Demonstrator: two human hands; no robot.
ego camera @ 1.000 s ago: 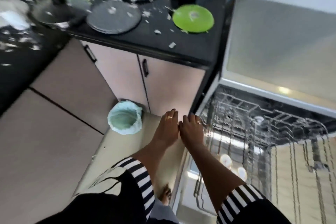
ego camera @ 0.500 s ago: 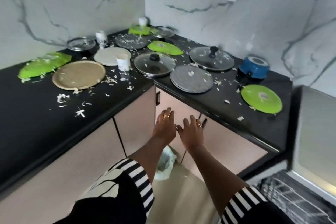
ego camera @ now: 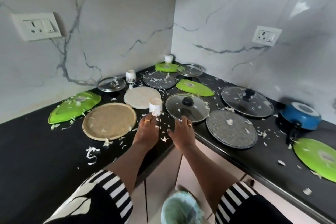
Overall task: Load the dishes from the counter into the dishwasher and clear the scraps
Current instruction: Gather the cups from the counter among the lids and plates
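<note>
At the far left a green leaf-shaped plate (ego camera: 74, 104) lies on the black counter (ego camera: 32, 154), with a round tan plate (ego camera: 109, 121) just beside it nearer the front edge. Behind them, by the wall, sit a small clear lid (ego camera: 111, 84) and a white cup (ego camera: 131, 76). A round white plate (ego camera: 141, 96) lies next, and a second white cup (ego camera: 155, 108) stands upright at its front rim. The left hand (ego camera: 147, 131) reaches flat over the counter, fingers straight and holding nothing; its fingertips sit at the foot of that cup, though contact cannot be told. Pale shredded scraps (ego camera: 91, 152) are strewn across the counter and over many of the dishes. In the corner lie a grey speckled plate (ego camera: 159, 82), a green plate (ego camera: 166, 67) with a third cup (ego camera: 168, 58) behind it, and a steel plate (ego camera: 190, 69). A glass lid with a black knob (ego camera: 187, 108) lies in front of another green leaf plate (ego camera: 194, 87). The right hand (ego camera: 182, 132) is also stretched out with fingers relaxed and gripping nothing, its fingertips at the near rim of that lid. Below the hands stands a bin with a pale blue liner (ego camera: 180, 209). Further right lie a second speckled plate (ego camera: 231, 131), a larger glass lid (ego camera: 247, 101), an upturned blue pan (ego camera: 301, 118) and a round green plate (ego camera: 316, 158).
</note>
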